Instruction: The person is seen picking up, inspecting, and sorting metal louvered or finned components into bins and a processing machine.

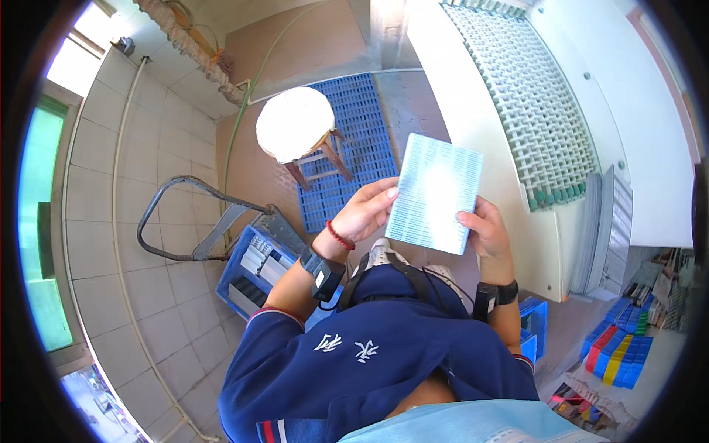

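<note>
The left hand and right hand gripped a flat white ribbed panel (one on each side) above a stool.

- Daylight pours in from the window at my upper left, blown out to pure white.
- The round stool seat is overexposed too, just a glowing blob.
- Glare sits in the middle of the ribbed panel in my hands, so its lines wash out there (edges stay crisp).
- Heavy fisheye: wall tiles and the white machine curve hard, black vignette all round.
- The mask at the bottom edge is soft and out of focus.
</note>
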The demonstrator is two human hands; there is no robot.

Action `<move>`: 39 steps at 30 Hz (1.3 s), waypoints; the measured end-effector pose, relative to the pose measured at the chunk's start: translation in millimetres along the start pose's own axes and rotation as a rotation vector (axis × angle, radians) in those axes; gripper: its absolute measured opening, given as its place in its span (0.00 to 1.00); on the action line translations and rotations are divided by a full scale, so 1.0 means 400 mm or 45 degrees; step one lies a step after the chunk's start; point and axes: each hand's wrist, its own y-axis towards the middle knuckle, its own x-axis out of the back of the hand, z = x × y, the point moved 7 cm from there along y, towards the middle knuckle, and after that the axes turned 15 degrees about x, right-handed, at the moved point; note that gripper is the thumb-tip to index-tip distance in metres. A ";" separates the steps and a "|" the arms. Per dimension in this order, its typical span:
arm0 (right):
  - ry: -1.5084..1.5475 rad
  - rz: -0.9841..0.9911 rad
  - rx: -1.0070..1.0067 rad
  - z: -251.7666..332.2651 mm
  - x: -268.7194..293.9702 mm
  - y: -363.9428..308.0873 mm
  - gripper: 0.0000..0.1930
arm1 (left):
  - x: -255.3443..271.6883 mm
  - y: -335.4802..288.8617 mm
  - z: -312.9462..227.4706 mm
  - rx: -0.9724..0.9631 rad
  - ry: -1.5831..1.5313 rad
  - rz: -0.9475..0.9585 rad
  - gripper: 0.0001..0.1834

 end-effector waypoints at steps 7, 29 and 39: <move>0.040 0.274 -0.239 -0.080 -0.128 0.199 0.23 | 0.140 -0.054 -0.093 -0.112 -0.144 -0.344 0.22; 0.323 -0.244 0.368 0.284 0.258 0.829 0.16 | 0.131 0.585 -0.816 -0.321 0.194 -0.357 0.19; 0.323 -0.646 0.751 0.385 0.382 0.744 0.12 | -0.042 1.225 -1.089 -0.280 0.023 -0.169 0.14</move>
